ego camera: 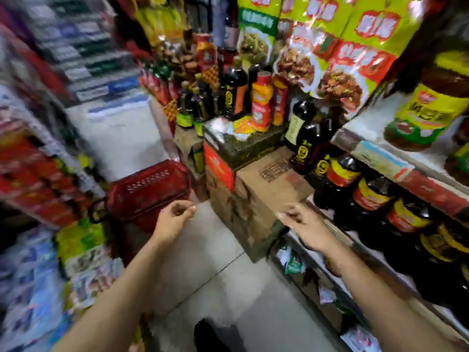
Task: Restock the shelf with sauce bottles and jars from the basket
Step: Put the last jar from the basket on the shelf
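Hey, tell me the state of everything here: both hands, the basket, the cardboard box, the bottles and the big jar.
Left hand: empty, fingers loosely curled.
Right hand: empty, blurred.
Basket: on the floor, inside hidden.
Cardboard box: closed.
Bottles: upright on the lower shelf.
Big jar: upright on the upper shelf.

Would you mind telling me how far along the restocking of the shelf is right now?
Done: a row of dark sauce bottles already stands on the shelf at the right, though I cannot tell which came from the basket. In hand: nothing; the left hand and right hand are both empty, fingers loosely curled. Left: the red basket sits on the floor ahead, its contents hidden from this angle.
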